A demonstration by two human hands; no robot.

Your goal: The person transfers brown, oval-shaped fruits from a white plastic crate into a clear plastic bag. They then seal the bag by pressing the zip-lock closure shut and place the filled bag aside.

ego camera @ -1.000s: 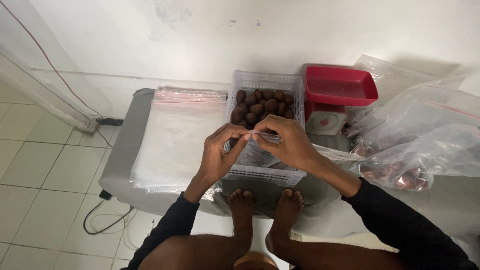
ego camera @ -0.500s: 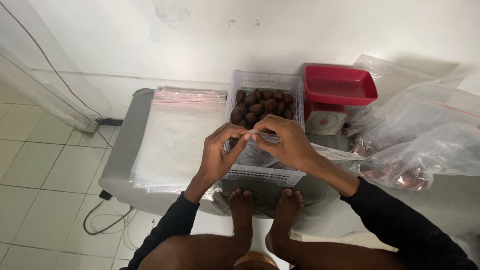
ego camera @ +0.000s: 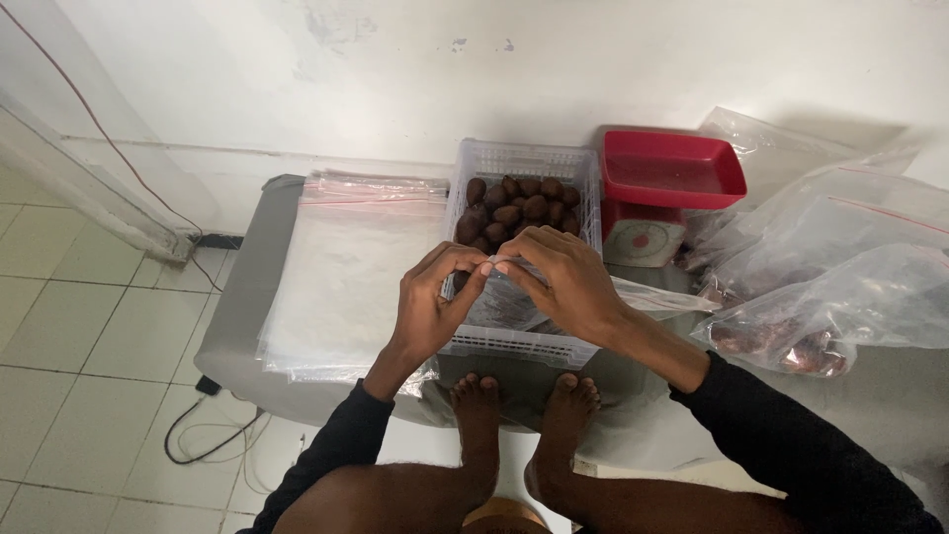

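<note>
So both hands are up over the near half of a white plastic basket [ego camera: 524, 163], and they're pinching the top edge of a clear plastic bag [ego camera: 514, 302] between them. The left hand [ego camera: 435, 302] has its thumb and fingers squeezed together on the bag's rim, and the right hand [ego camera: 563, 282] is doing the same from the other side, fingertips nearly touching the left ones. The bag hangs down from the pinch, right over the basket. At the far end of the basket sits a pile of dark brown fruits [ego camera: 519, 206], roundish with a rough skin. Left of the basket there's a flat stack of clear bags [ego camera: 346, 267] lying on a grey low table [ego camera: 242, 307]. Just to the right of the basket is a small scale with a red tray [ego camera: 672, 168] on top. Further right are filled clear bags [ego camera: 840, 287], puffy and crinkled, with brown stuff showing inside. Bare feet [ego camera: 524, 405] rest near the table's near edge.
</note>
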